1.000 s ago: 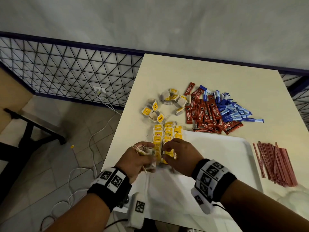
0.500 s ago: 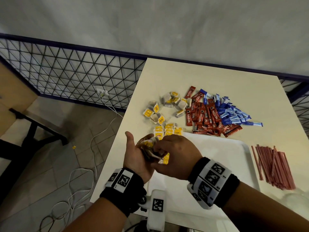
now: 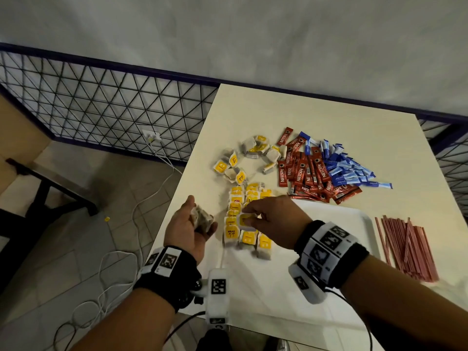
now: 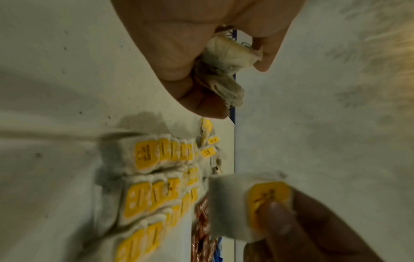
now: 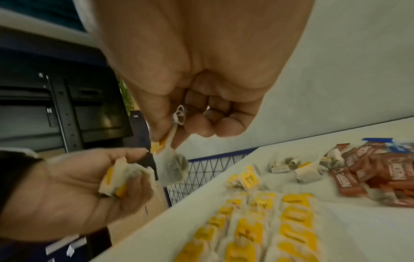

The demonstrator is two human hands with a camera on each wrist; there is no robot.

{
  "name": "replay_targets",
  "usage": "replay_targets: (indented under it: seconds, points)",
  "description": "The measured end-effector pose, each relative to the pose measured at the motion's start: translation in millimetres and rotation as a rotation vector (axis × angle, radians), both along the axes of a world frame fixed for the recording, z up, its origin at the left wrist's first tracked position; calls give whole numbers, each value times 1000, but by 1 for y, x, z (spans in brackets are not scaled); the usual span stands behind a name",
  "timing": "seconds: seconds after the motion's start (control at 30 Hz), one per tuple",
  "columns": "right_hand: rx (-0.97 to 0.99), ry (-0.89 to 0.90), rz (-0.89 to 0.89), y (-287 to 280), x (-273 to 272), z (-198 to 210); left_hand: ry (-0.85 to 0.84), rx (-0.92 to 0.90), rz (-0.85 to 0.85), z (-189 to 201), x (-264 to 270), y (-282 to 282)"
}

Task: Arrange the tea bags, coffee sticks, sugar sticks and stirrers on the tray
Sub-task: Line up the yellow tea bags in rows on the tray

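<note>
One tray (image 3: 342, 219) lies on one bench (image 3: 278, 112). Three rows of tea bags (image 3: 249, 216) sit on the tray; their exact number cannot be told. About ten loose tea bags (image 3: 236, 165) lie beyond it. The coffee sticks (image 3: 306, 171), sugar sticks (image 3: 347, 171) and stirrers (image 3: 407, 247) form one pile each, too dense to count.

Yellow-tagged tea bags (image 3: 249, 219), red coffee sticks (image 3: 307, 173), blue-white sugar sticks (image 3: 349, 171), red stirrers (image 3: 407, 247), white tray (image 3: 336, 216).
</note>
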State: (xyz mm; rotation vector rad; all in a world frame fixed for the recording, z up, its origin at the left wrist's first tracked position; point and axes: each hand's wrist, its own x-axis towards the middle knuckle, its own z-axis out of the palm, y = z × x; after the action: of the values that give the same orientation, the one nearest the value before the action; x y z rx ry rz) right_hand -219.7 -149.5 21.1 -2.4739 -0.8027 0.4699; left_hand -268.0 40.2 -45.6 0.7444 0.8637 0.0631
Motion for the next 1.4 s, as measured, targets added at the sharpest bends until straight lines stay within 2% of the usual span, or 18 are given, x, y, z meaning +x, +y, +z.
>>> replay_targets:
  seconds: [0.1, 0.3, 0.43, 0.67, 0.8, 0.9, 1.13, 1.23, 1.4]
  points:
    - [-181, 112, 56, 10, 3, -18, -14, 28, -12, -6, -6, 11]
    - [-309, 279, 150, 37, -9, -50, -25, 86, -27, -9, -24, 20]
    - [-318, 239, 24, 47, -5, -64, -11, 124, -46, -9, -31, 22]
    - [-404, 105, -31, 56, -5, -72, -27, 205, -165, -11, -33, 15]
    - [-330, 56, -105, 43, -4, -69, -47, 272, -320, -13, -32, -1]
    - [-253, 57, -190, 16, 0, -64, -46, 291, -373, -16, -23, -16]
    - [-215, -5, 38, -4, -12, -74, 5, 430, -413, -28, 2, -31]
    - [-251, -58, 58, -2, -12, -84, 12, 484, -442, -31, 7, -33]
    - [-312, -32, 124, 3, -10, -89, 18, 527, -461, -33, 11, -33]
